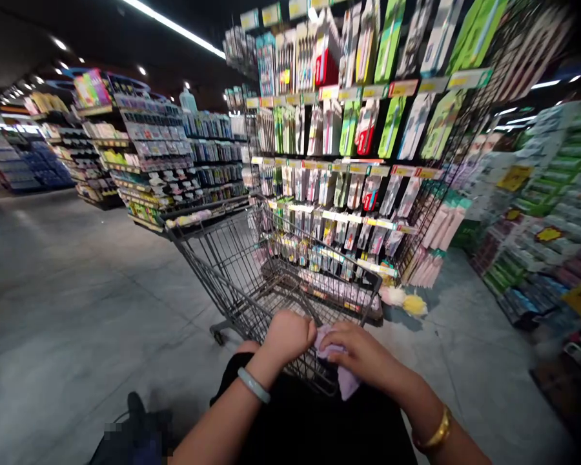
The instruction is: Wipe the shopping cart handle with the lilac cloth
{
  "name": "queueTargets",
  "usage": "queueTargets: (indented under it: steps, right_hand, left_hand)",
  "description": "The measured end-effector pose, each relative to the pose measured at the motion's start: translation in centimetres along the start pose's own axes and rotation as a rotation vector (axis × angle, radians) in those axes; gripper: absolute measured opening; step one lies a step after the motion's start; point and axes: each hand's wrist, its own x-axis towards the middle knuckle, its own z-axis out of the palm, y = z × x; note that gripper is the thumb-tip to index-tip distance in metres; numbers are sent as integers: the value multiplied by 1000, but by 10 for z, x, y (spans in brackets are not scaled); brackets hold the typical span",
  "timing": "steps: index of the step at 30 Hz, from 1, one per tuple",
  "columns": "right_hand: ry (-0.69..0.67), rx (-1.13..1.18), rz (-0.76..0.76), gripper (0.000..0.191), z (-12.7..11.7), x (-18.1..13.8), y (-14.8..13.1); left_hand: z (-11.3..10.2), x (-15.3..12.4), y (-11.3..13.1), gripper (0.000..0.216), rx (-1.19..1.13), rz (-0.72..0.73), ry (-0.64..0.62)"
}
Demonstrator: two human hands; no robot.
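Observation:
My left hand (286, 336) is closed in a fist at the near end of a grey wire shopping cart (232, 258), gripping a pale lilac cloth (341, 374). My right hand (361, 352) lies over the same cloth with its fingers curled on it, and a corner of the cloth hangs below. A pale green bangle is on my left wrist and a gold bangle on my right. The cart basket looks empty. The cart's handle is hidden behind my hands.
A tall rack (358, 129) of hanging packaged goods stands right behind the cart. Shelves of bottles and boxes (159, 155) run to the left, and stacked packs (552, 206) line the right. Grey tiled floor (68, 303) spreads out on the left.

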Motion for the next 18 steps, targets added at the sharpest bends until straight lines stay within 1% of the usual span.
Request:
queueTargets:
  steps: [2,4,7,8,9,10,12,14,16,18]
  right_hand:
    - [129,14,12,18,13,-14,1]
    - [326,78,52,21,35,-28,4]
    - [668,178,151,22,69,-51,7]
    - [749,184,177,21,77,-58,8]
    - [802,175,187,21,84,-64,8]
    - [829,158,181,20,89,-70,9]
    - [837,130,161,21,97,-78,12]
    - [833,124,174,21,108,-84,21]
    - [820,169,227,21,124,-86,34]
    - [812,282,301,24,143,-86,48]
  left_hand:
    - [1,0,1,53,-6,-6,-24]
    - [3,2,1,54,-26,-13,-44]
    - [5,5,0,57,-66,-20,-74]
    - [6,6,0,58,-73,-18,-81]
    - [5,7,0,58,-76,-8,-84]
    - [4,7,0,57,-74,9,-82]
    - [1,8,5,55,-76,58,-52]
    - [-3,8,16,55,-111,124,-13]
    - [-5,6,32,57,-170,188,-1]
    - [-4,5,50,61,-189,213,-34]
